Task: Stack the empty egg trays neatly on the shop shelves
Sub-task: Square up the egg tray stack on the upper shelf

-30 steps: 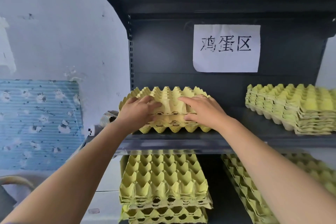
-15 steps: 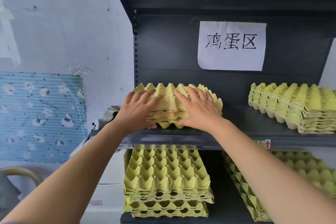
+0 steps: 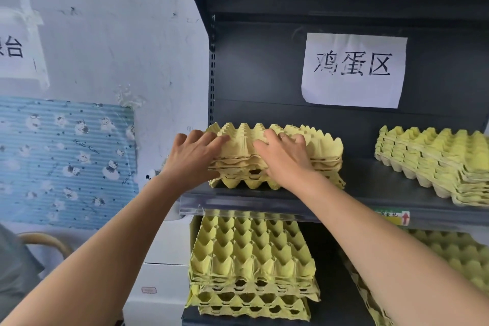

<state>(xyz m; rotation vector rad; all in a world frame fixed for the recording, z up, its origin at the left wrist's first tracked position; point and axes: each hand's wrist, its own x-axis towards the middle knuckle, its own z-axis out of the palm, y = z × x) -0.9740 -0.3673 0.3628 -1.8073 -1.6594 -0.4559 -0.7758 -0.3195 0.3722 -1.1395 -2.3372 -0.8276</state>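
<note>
**While both hands seat a stack, the upper shelf's left end fills**

With fingers straight and spread, the left hand (image 3: 195,159) and right hand (image 3: 285,159) lie flat over the egg tray stack (image 3: 325,151). They rest on its top cups and front face, pressing rather than clasping. That stack sits at the left end of the upper shelf (image 3: 370,182), near the front edge and slightly skewed to it. This reads as the squaring step. The next move likely calls for a push toward the back panel and a nudge until the layers line up.

A second stack (image 3: 436,161) at the shelf's right end is cut off by the frame. Beneath the shelf, the lower left stack (image 3: 251,254) and lower right stack (image 3: 455,254) are partly hidden by the shelf lip and the right forearm. Whether the left thumb hooks under a tray cannot be told.
</note>
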